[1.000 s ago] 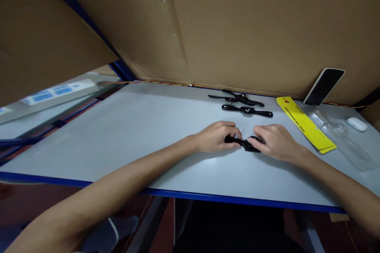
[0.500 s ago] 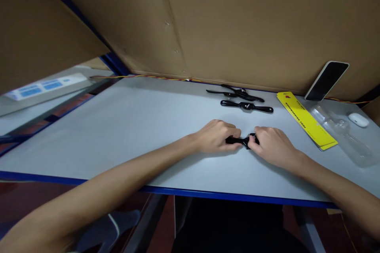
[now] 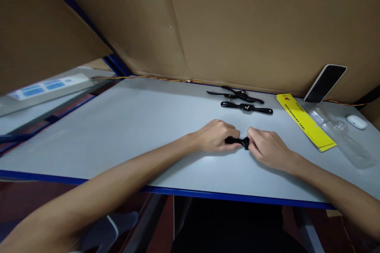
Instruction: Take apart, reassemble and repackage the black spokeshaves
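A black spokeshave point(image 3: 236, 140) is held low over the grey tabletop point(image 3: 175, 118), between my two hands. My left hand point(image 3: 219, 136) is closed around its left handle. My right hand point(image 3: 265, 146) is closed at the middle body and covers the right end, so the thumb and fingertips are partly hidden. Farther back lies another black spokeshave point(image 3: 247, 107), flat on the table. Behind it, more black spokeshave parts point(image 3: 241, 95) lie crossed over each other.
Right of my hands lie yellow woodworking tool cards point(image 3: 307, 122) and clear plastic packaging point(image 3: 352, 146). A phone point(image 3: 325, 83) leans on the brown back panel point(image 3: 237, 27). A white mouse-like object point(image 3: 356, 121) sits far right. Thin wires point(image 3: 166, 79) run along the back edge.
My right hand has shifted its grip on the spokeshave; its fingers now cover the part that showed under the thumb. My left hand stays in place.
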`<action>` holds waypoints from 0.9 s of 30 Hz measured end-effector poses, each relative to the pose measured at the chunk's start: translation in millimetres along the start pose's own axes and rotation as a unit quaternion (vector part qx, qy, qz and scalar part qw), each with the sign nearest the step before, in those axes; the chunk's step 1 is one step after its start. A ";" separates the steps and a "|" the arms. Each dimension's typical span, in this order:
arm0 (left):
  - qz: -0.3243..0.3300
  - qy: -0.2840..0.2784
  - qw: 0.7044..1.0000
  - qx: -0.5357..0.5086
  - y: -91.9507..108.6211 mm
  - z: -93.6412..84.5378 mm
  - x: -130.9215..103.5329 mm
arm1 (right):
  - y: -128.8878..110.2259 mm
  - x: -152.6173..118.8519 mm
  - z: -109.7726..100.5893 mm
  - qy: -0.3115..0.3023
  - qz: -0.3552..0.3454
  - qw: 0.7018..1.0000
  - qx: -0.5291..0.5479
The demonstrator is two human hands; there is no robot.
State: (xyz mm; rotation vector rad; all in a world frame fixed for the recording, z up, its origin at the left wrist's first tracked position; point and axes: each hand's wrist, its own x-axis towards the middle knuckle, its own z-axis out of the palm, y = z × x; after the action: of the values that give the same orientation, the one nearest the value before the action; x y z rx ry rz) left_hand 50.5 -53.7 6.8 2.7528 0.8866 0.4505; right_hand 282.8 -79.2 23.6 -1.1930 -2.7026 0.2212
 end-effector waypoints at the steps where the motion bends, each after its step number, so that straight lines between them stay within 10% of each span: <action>1: 0.001 -0.001 1.000 0.000 -1.5 -1.0 0.0 | 5.0 -0.9 -1.8 0.009 -0.007 1.000 0.026; 9: -0.024 -0.009 1.000 -0.012 -5.9 -6.2 -0.7 | 39.7 -1.7 -3.9 0.038 -0.106 0.980 0.161; 17: -0.038 -0.009 0.999 -0.024 -7.3 -5.0 -1.4 | 29.4 0.5 7.4 0.111 -0.010 0.988 0.108; 27: -0.034 -0.030 0.998 -0.048 -7.0 -12.1 -1.0 | 32.7 -0.5 8.1 0.141 -0.122 0.973 0.139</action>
State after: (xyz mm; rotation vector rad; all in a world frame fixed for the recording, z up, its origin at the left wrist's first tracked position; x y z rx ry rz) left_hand 41.8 -47.5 15.7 2.6252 0.9155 0.3849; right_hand 304.7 -58.3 8.9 -0.7437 -2.4389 0.3529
